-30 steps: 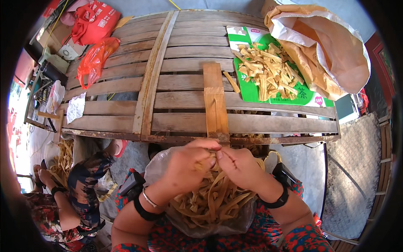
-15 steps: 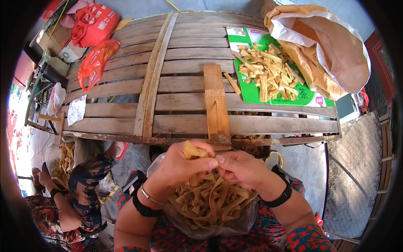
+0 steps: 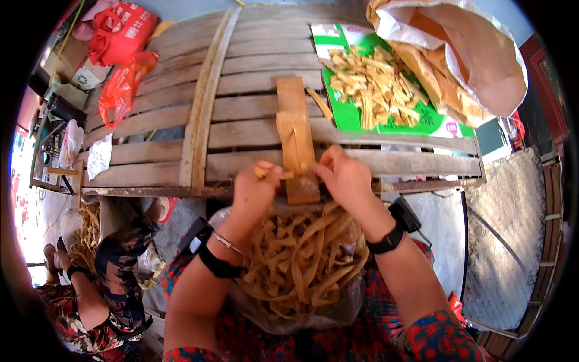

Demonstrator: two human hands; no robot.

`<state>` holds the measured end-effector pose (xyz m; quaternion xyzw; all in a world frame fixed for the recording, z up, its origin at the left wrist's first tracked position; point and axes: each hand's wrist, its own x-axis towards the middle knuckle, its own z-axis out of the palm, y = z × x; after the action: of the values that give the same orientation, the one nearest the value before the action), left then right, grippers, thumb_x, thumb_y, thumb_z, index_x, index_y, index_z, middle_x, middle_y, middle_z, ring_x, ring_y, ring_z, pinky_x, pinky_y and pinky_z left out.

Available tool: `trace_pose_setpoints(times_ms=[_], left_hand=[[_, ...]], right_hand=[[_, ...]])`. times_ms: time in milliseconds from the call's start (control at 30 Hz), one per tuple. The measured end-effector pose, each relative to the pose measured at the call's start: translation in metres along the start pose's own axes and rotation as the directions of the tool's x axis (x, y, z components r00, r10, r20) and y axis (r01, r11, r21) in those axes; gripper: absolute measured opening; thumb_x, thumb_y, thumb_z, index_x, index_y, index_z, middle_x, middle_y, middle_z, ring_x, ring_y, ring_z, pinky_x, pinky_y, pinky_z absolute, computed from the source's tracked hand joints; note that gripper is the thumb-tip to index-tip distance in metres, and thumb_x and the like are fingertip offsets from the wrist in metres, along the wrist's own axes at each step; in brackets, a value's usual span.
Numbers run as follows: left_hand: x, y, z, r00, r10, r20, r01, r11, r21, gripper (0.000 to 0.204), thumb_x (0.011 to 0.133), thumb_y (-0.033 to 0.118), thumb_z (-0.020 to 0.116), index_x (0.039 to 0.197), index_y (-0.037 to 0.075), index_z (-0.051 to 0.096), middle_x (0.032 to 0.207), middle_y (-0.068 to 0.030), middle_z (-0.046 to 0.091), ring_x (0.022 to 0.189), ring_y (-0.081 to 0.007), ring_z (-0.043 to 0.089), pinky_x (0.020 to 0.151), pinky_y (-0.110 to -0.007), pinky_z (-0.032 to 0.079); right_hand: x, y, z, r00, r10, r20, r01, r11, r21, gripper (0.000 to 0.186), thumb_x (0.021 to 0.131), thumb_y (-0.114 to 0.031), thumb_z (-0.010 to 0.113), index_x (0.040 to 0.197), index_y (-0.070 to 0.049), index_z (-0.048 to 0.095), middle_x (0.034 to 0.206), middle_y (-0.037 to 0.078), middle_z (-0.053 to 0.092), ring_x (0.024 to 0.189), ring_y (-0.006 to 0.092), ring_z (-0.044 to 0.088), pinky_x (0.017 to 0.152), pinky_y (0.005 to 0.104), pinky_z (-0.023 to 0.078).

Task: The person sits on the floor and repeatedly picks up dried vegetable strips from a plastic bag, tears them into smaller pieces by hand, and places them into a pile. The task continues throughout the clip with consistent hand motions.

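My left hand [image 3: 253, 193] is closed on a pale tan strip [image 3: 262, 172] at the left of a narrow wooden board [image 3: 292, 139]. My right hand [image 3: 344, 184] is at the board's right side, fingers curled, thumb and finger pinched at what looks like the strip's other end. The board lies over the front edge of the slatted table [image 3: 241, 133]. Below my hands, a plastic bag [image 3: 265, 323] in my lap holds many long tan strips [image 3: 301, 265].
A green cardboard sheet [image 3: 335, 114] with cut pieces [image 3: 377, 84] and an open paper sack [image 3: 470, 60] lie right. Red bags [image 3: 120, 90], foil [image 3: 99, 160] and clutter sit left. Another person's arm [image 3: 87, 301] and legs are at lower left, beside more strips [image 3: 90, 232].
Both hands have moved up from over the lap bag to the wooden board and farther apart, still with a strip. The table appears higher and farther left in view.
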<state>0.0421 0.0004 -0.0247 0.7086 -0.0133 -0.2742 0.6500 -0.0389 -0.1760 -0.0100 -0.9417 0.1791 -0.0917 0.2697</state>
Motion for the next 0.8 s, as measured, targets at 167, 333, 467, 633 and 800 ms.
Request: trace_pose_setpoints(times_ms=[167,333,467,633,800], left_hand=[[-0.022,0.015,-0.005,0.963,0.264,0.062,-0.264,0.964,-0.007,0.025,0.093,0.025,0.062,0.094,0.0,0.066,0.077,-0.0054,0.064,0.064,-0.0112,0.058,0.055,-0.023,0.045],[-0.075,0.026,0.008,0.95,-0.224,0.218,0.256,0.957,-0.133,0.021,0.092,0.019,0.06,0.086,0.0,0.066,0.073,-0.0025,0.064,0.064,-0.0096,0.059,0.053,-0.024,0.046],[-0.087,0.051,-0.007,0.359,-0.392,0.847,0.122,0.92,0.373,0.025,0.086,0.024,0.068,0.104,0.007,0.07,0.075,-0.0003,0.069,0.074,-0.0074,0.063,0.066,-0.024,0.05],[-0.088,0.07,-0.018,0.595,0.171,0.785,-0.256,0.966,-0.016,0.039,0.086,0.025,0.07,0.12,0.006,0.064,0.092,-0.0023,0.068,0.08,-0.0149,0.062,0.068,-0.031,0.049],[-0.067,0.05,-0.016,0.383,0.62,0.685,-0.921,0.203,0.332,0.035,0.07,0.021,0.075,0.102,0.008,0.069,0.08,-0.0055,0.059,0.065,-0.0258,0.057,0.057,-0.032,0.048]], right_hand=[[-0.017,-0.012,-0.008,0.996,-0.085,-0.038,0.092,0.961,0.261,0.023,0.079,-0.023,0.075,0.078,-0.01,0.056,0.064,0.006,0.062,0.058,0.0265,0.062,0.052,0.0365,0.049],[-0.042,-0.04,-0.03,0.747,-0.654,-0.119,0.652,0.686,0.322,0.016,0.08,-0.021,0.069,0.074,-0.011,0.057,0.064,0.007,0.058,0.057,0.0273,0.06,0.051,0.0367,0.048],[-0.04,-0.043,-0.053,0.833,-0.532,-0.152,0.511,0.634,0.581,0.017,0.085,-0.015,0.068,0.073,-0.007,0.06,0.059,0.008,0.056,0.05,0.0238,0.058,0.045,0.0327,0.044],[-0.044,-0.044,-0.056,0.872,-0.282,0.401,-0.067,0.742,0.667,0.024,0.093,-0.02,0.061,0.079,-0.002,0.062,0.061,0.007,0.055,0.055,0.0085,0.052,0.052,0.0284,0.044],[-0.045,-0.04,-0.043,0.551,-0.212,0.807,-0.685,0.438,0.582,0.015,0.087,-0.012,0.058,0.073,-0.006,0.062,0.063,-0.002,0.055,0.055,0.0078,0.049,0.05,0.0233,0.039]])
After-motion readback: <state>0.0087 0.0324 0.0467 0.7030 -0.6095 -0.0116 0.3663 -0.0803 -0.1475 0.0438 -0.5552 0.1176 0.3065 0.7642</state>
